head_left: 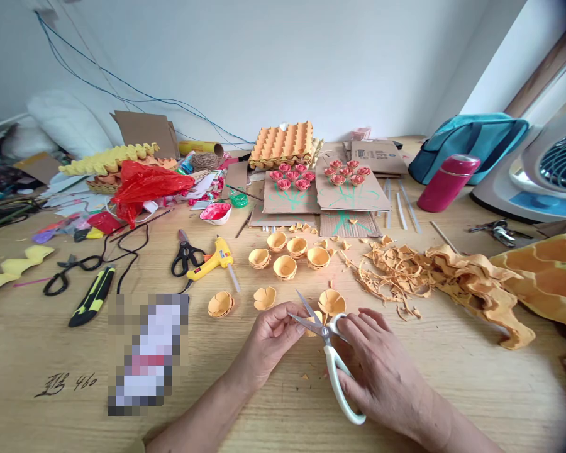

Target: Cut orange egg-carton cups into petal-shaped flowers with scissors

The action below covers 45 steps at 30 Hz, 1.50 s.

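Note:
My right hand [375, 371] grips a pair of white-handled scissors [336, 371], whose blades stand apart and point up and to the left. Pinched in the fingers of my left hand [274, 336] is a small egg-carton cup [315, 319], orange and partly hidden behind the blades. Just beyond the scissors sits a cup cut into petals [331, 303]. Two more petal cups, one at the left [221, 304] and one in the middle [265, 298], lie past my left hand. Several layered cups [285, 267] stand grouped behind them.
Carton scraps [396, 277] are heaped at the right beside a cut egg tray [547, 270]. A yellow glue gun [219, 255], black scissors [187, 255] and a utility knife [93, 296] lie at left. Cardboard with red flowers [353, 198], a pink bottle [448, 182] and a fan [542, 163] stand farther back.

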Each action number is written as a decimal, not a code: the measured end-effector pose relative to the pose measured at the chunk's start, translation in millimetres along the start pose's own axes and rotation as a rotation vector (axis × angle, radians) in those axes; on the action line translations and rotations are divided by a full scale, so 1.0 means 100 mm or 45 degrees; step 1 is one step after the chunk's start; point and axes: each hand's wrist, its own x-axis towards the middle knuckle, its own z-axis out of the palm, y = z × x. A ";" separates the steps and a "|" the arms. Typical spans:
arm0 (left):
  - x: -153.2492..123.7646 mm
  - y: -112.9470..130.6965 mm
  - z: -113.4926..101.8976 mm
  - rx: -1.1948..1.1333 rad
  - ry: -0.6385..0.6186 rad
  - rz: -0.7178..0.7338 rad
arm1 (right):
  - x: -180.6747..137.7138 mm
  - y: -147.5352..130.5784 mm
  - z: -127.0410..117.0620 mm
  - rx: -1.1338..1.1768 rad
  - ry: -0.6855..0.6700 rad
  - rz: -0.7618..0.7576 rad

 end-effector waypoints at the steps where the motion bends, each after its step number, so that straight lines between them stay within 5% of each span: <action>1: 0.00 0.00 0.00 0.010 -0.010 0.000 | 0.00 0.00 0.00 0.004 0.001 -0.003; 21: -0.02 0.05 -0.01 -0.017 -0.096 -0.005 | -0.02 -0.02 -0.03 0.099 -0.006 -0.127; 45: 0.00 0.21 -0.12 0.745 -0.093 0.336 | -0.01 -0.02 -0.05 0.019 0.001 -0.100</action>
